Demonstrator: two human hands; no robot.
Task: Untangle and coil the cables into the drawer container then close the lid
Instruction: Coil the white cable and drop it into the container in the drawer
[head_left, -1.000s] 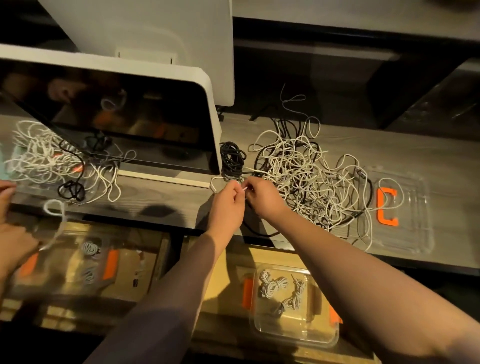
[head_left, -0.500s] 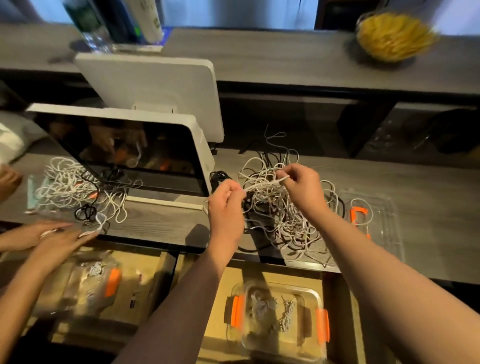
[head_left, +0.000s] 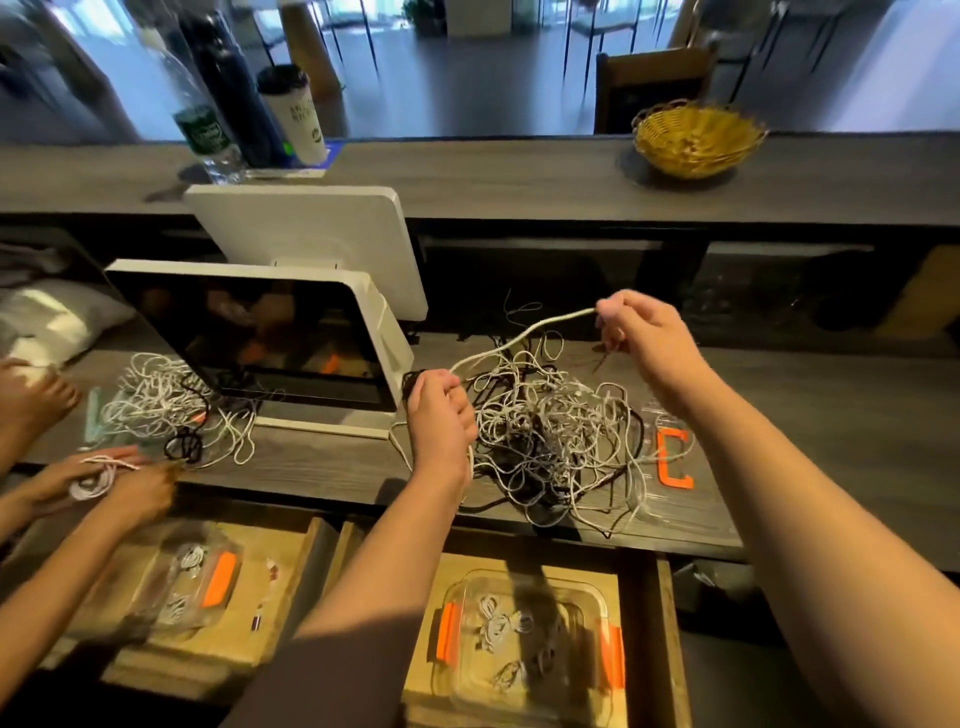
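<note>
Right hand (head_left: 641, 338) raised at 1 o'clock of the cable tangle (head_left: 550, 431), fingers curled, pinching one end of a white cable (head_left: 519, 340). Left hand (head_left: 441, 415) at 9 o'clock of the tangle, fist closed round the same cable's lower run. Cable taut between both hands. Tangle lies on the counter (head_left: 831, 415). Clear container (head_left: 524, 644), orange clips, sits in the open drawer at 6 o'clock, several coils inside. Lid (head_left: 675, 462) at 3 o'clock, partly under the tangle.
</note>
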